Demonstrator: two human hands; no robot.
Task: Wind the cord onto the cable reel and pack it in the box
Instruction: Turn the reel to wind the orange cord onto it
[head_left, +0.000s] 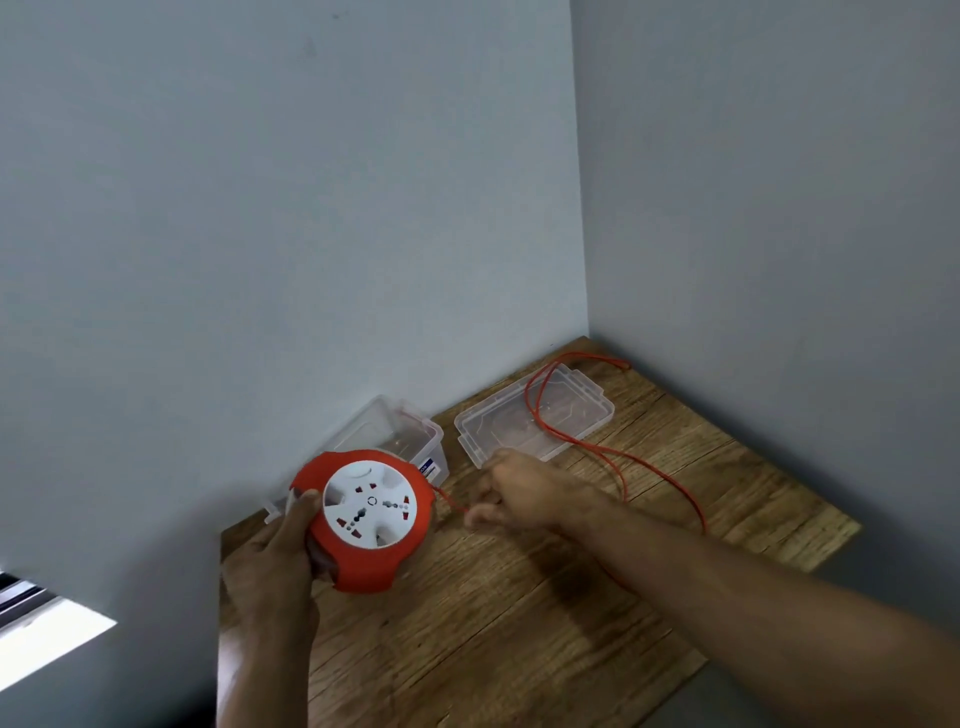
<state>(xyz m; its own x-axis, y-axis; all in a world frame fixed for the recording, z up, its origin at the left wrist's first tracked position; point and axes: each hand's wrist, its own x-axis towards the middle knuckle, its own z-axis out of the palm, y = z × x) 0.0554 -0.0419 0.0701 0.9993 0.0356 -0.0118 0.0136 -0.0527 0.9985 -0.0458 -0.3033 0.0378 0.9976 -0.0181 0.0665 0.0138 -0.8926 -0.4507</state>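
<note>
My left hand (280, 551) grips the red cable reel (374, 564) by its left edge and holds it tilted above the wooden table (519, 623), white socket face towards me. A thin red cord (660, 475) leaves the reel's right side and passes into my right hand (519, 493), whose fingers pinch it close to the reel. From there the cord trails loosely across the table and loops over the clear lid (478, 436) towards the back corner. The clear plastic box (410, 421) stands open behind the reel, against the wall.
The table sits in a corner between two grey walls. Its front and right edges drop off to the floor. A bright window strip shows at the lower left.
</note>
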